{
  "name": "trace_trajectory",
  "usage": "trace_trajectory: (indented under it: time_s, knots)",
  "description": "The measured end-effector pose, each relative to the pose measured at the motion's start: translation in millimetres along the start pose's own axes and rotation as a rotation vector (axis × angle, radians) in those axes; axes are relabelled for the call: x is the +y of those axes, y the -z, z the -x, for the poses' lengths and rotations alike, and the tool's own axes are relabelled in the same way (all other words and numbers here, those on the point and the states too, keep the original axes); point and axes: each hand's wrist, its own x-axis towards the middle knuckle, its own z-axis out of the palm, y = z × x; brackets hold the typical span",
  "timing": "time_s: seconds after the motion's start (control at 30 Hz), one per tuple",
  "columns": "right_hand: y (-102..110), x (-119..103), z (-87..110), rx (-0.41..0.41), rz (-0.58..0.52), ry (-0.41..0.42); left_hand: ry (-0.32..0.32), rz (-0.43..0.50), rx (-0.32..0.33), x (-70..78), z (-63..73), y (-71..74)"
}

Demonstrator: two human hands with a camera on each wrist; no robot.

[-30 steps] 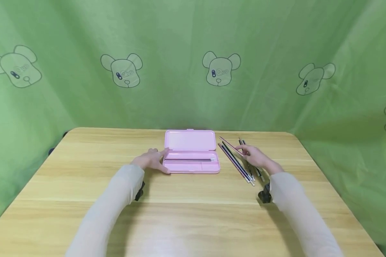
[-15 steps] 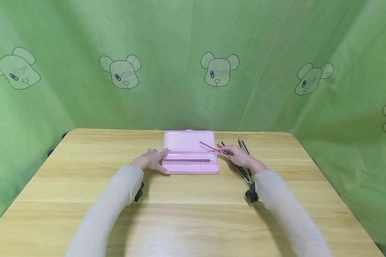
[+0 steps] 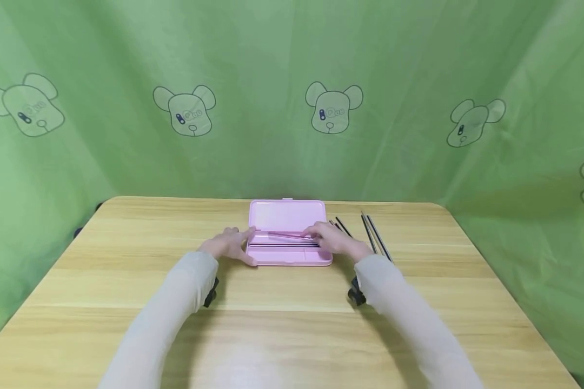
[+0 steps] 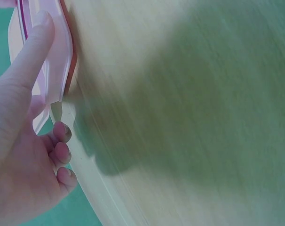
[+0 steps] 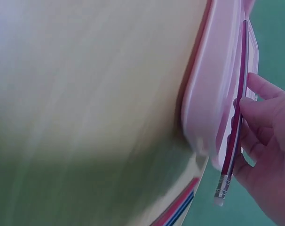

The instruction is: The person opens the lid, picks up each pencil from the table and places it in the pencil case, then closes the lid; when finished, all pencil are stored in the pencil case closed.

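The pink pencil case (image 3: 287, 215) lies with its lid raised near the table's back edge. My left hand (image 3: 227, 243) holds its left end, the thumb at the front side and the index finger toward the hinge; in the left wrist view the other fingers (image 4: 62, 153) curl beside it. My right hand (image 3: 333, 239) pinches a red-striped pencil (image 5: 235, 127) over the case's back compartment, its white eraser end toward the palm side. At least one dark pencil (image 3: 282, 245) lies lengthwise inside the case, its right end hidden by my right hand.
Loose dark pencils (image 3: 378, 237) lie to the right of the case, some partly covered by my right forearm. Others (image 3: 343, 226) show just behind the right wrist. A green curtain (image 3: 272, 162) hangs behind the wooden table (image 3: 282, 335).
My right hand has carried the pencil left from the loose pencils to above the case, and the pencil now lies nearly parallel to it. The left hand has stayed put.
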Motion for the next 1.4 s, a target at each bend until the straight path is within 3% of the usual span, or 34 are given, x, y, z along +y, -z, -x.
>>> trace_trajectory:
  time_s: [0.17, 0.37, 0.53, 0.97, 1.17, 1.4]
  knots:
    - [-9, -10, -12.4, -0.042, 0.066, 0.015, -0.005, -0.001, 0.005, -0.6, 2.0, -2.3]
    - [-15, -19, -24.3, -0.031, 0.106, 0.039, -0.003, 0.014, 0.012, 0.4, 1.8, -1.6]
    - [-20, -21, -30.5, -0.069, 0.070, 0.010, 0.005, 0.021, 0.005, 1.4, 1.2, -0.2]
    - [-28, -22, -36.0, -0.055, 0.154, -0.052, 0.014, 0.021, 0.004, -0.6, 0.2, -0.6]
    - [-29, -22, -36.4, -0.060, 0.129, -0.031, 0.018, 0.031, 0.007, -0.5, 2.0, 0.3]
    - [-27, -14, -28.8, 0.048, -0.033, 0.039, 0.015, 0.025, 0.004, 0.7, 3.4, 1.0]
